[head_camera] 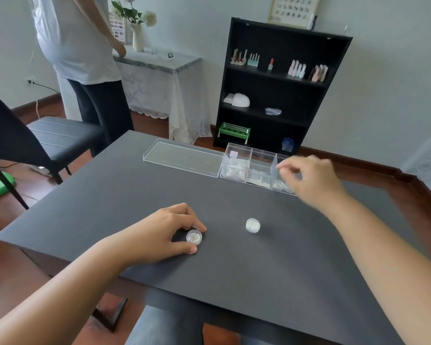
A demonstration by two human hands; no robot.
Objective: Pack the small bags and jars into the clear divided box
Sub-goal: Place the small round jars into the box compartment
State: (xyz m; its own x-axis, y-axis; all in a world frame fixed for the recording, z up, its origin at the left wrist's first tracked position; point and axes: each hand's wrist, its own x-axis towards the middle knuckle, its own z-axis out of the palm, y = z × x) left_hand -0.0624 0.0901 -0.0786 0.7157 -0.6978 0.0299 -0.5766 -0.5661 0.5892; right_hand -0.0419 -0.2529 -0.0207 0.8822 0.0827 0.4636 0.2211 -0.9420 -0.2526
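Note:
A clear divided box (238, 148) stands at the far side of the dark table. Small bags lie in its left and middle compartments, and two small jars (282, 186) rest in its right one. My right hand (309, 178) hovers over that right compartment with fingers loosely curled and nothing visible in them. My left hand (169, 230) rests on the table near me, its thumb and fingers pinching a small round jar with glittery contents (194, 237). Another small clear jar (252, 225) stands alone on the table between my arms.
The box's clear lid (182, 156) lies flat to the left of the box. A black chair (60, 138) stands at the table's left, and a person stands behind it. A black shelf unit (279, 90) stands against the far wall.

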